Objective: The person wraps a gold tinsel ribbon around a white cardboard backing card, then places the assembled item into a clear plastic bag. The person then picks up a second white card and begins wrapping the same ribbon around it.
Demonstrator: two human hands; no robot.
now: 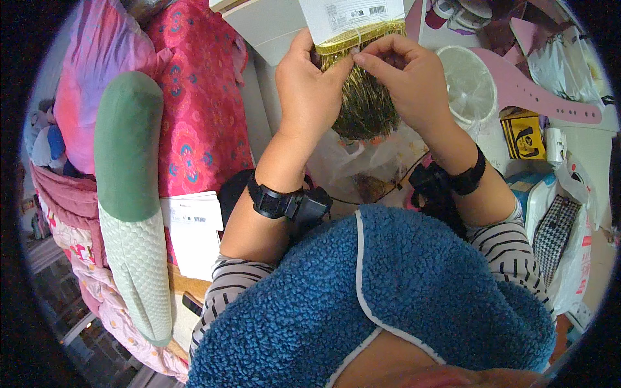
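A bundle of gold tinsel fringe (366, 102) hangs before me, with a glittery gold band (335, 46) along its top. My left hand (313, 89) grips the band's left side, its thumb laid across the front. The thumb and forefinger of my right hand (412, 77) pinch together close to my left thumb, at the lower end of a thin white tie (359, 36). Whatever small piece sits between those fingertips is mostly covered. Above the band, a white card (351, 17) with print and a barcode overlaps the fringe.
White cards (194, 242) lie at left, beside a long green-and-white cushion (131, 194) and red patterned cloth (194, 111). A lined wastebasket (465, 82) stands right of my right hand. Clear plastic (368, 160) lies below the fringe; a yellow box (524, 136) is farther right.
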